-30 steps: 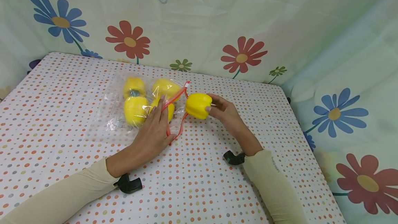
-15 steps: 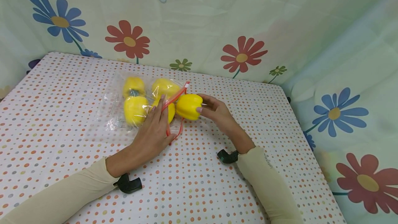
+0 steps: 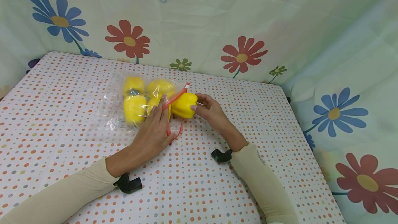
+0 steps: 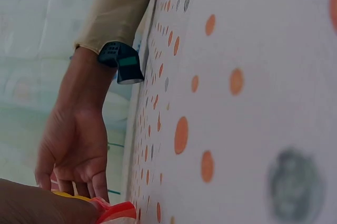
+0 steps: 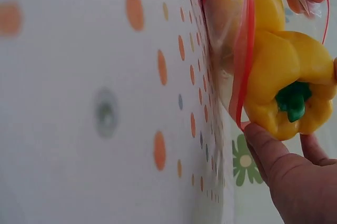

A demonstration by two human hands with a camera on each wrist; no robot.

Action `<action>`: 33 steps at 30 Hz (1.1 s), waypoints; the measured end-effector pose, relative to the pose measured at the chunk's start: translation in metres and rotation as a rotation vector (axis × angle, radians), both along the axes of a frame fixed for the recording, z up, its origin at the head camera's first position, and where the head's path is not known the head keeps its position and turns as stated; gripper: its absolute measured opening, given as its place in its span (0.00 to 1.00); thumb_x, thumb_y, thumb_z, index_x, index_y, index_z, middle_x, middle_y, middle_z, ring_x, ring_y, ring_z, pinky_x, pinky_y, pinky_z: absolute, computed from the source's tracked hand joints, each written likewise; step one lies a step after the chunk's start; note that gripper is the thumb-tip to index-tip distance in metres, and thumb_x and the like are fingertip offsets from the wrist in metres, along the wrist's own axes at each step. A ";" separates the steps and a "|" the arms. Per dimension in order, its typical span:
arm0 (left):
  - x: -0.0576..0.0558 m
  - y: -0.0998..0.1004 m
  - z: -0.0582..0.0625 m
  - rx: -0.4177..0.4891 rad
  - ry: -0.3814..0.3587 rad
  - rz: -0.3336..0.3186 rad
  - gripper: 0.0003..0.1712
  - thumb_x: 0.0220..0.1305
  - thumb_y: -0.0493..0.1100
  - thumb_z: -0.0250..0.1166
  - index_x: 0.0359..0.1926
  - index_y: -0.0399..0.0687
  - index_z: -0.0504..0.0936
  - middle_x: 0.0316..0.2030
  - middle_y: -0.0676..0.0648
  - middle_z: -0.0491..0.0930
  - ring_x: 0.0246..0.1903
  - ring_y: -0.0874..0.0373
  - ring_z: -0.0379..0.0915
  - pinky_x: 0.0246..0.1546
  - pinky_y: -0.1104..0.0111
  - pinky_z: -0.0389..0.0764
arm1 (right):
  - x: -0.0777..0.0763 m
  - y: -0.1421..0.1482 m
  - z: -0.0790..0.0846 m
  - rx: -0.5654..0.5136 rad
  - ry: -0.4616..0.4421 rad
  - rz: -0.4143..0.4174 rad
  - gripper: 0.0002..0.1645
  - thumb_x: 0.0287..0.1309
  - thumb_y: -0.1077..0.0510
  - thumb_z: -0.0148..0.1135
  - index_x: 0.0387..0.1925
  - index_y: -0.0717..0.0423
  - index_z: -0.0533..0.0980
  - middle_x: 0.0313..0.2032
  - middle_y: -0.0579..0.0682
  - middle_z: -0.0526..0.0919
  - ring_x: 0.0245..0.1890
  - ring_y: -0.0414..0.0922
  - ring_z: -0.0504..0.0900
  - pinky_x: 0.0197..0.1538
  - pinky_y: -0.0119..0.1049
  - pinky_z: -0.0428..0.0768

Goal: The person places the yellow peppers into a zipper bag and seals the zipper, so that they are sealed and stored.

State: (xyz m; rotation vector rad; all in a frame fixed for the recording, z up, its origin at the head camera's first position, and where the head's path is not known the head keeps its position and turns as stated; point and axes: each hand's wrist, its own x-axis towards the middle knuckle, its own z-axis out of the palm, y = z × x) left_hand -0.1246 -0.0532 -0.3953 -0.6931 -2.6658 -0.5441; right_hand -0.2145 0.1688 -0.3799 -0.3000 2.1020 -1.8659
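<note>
In the head view, a clear zip bag [image 3: 109, 113] with a red seal lies on the table, several yellow bell peppers [image 3: 135, 110] inside. My left hand [image 3: 149, 137] rests along the bag's mouth, fingers straight and thumb apart at the lower red edge. My right hand [image 3: 212, 115] holds another yellow bell pepper [image 3: 185, 104] at the mouth, partly under the upper red seal [image 3: 177, 96]. The right wrist view shows this pepper's green stem [image 5: 292, 103] facing outward, with fingers [image 5: 268, 145] gripping its stem end. Another pepper sits right behind it.
A white tablecloth [image 3: 186, 182] with coloured dots covers the table. Behind it and to the right hangs a pale curtain [image 3: 199, 20] printed with flowers. Each wrist wears a dark camera mount [image 3: 129, 184].
My right hand has moved left, carrying the pepper from outside the bag into its mouth. The peppers near the opening have shifted slightly left. My left hand has stayed in place.
</note>
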 end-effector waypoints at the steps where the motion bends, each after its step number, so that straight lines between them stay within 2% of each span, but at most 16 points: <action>1: 0.000 0.000 0.000 -0.002 -0.001 0.000 0.61 0.52 0.48 0.77 0.70 0.21 0.48 0.75 0.33 0.32 0.72 0.43 0.41 0.70 0.55 0.44 | 0.000 -0.001 0.000 -0.002 -0.002 -0.005 0.32 0.61 0.58 0.64 0.65 0.55 0.65 0.61 0.52 0.71 0.58 0.48 0.74 0.57 0.42 0.76; 5: 0.000 0.000 0.000 -0.012 0.004 0.002 0.60 0.52 0.48 0.77 0.70 0.21 0.48 0.74 0.33 0.33 0.73 0.43 0.41 0.70 0.55 0.44 | 0.000 -0.003 0.000 0.020 -0.017 -0.029 0.31 0.61 0.58 0.64 0.64 0.56 0.67 0.60 0.52 0.71 0.58 0.49 0.74 0.57 0.41 0.75; 10: 0.000 -0.001 0.000 -0.018 0.012 0.001 0.59 0.52 0.49 0.77 0.70 0.21 0.50 0.74 0.32 0.34 0.73 0.44 0.40 0.70 0.56 0.44 | 0.000 -0.006 -0.001 0.073 -0.057 -0.065 0.31 0.60 0.57 0.66 0.65 0.53 0.70 0.59 0.50 0.73 0.57 0.47 0.73 0.56 0.38 0.76; 15: 0.000 -0.001 0.000 -0.015 0.020 -0.003 0.58 0.51 0.49 0.77 0.69 0.21 0.53 0.74 0.32 0.34 0.73 0.44 0.39 0.70 0.56 0.44 | 0.002 -0.003 0.002 0.160 -0.036 -0.099 0.32 0.61 0.52 0.66 0.66 0.49 0.70 0.59 0.49 0.73 0.57 0.47 0.74 0.56 0.38 0.76; 17: 0.000 -0.001 0.000 -0.020 0.022 -0.001 0.57 0.51 0.49 0.77 0.68 0.20 0.54 0.74 0.32 0.35 0.73 0.44 0.39 0.70 0.56 0.44 | 0.006 0.000 0.006 0.135 -0.049 -0.100 0.31 0.64 0.51 0.63 0.67 0.51 0.69 0.60 0.49 0.72 0.58 0.45 0.73 0.57 0.38 0.75; 22: -0.001 0.000 0.002 -0.041 0.022 0.007 0.57 0.52 0.49 0.76 0.68 0.20 0.54 0.74 0.32 0.35 0.73 0.44 0.38 0.70 0.56 0.44 | 0.014 0.009 0.017 -0.017 -0.124 -0.102 0.27 0.72 0.56 0.52 0.68 0.62 0.66 0.64 0.52 0.70 0.65 0.46 0.69 0.60 0.38 0.71; 27: 0.000 0.000 0.002 -0.044 0.006 0.014 0.58 0.52 0.50 0.76 0.69 0.21 0.52 0.74 0.32 0.34 0.73 0.43 0.40 0.70 0.57 0.44 | 0.019 0.015 0.021 -0.109 -0.194 -0.111 0.26 0.73 0.60 0.49 0.67 0.68 0.64 0.64 0.58 0.71 0.63 0.52 0.72 0.59 0.39 0.73; 33: 0.000 0.001 0.002 -0.048 -0.005 0.014 0.57 0.53 0.50 0.75 0.69 0.20 0.53 0.74 0.32 0.34 0.73 0.43 0.40 0.70 0.55 0.46 | 0.021 0.017 0.021 -0.141 -0.194 -0.016 0.25 0.72 0.62 0.48 0.65 0.72 0.65 0.64 0.62 0.70 0.63 0.54 0.71 0.60 0.43 0.72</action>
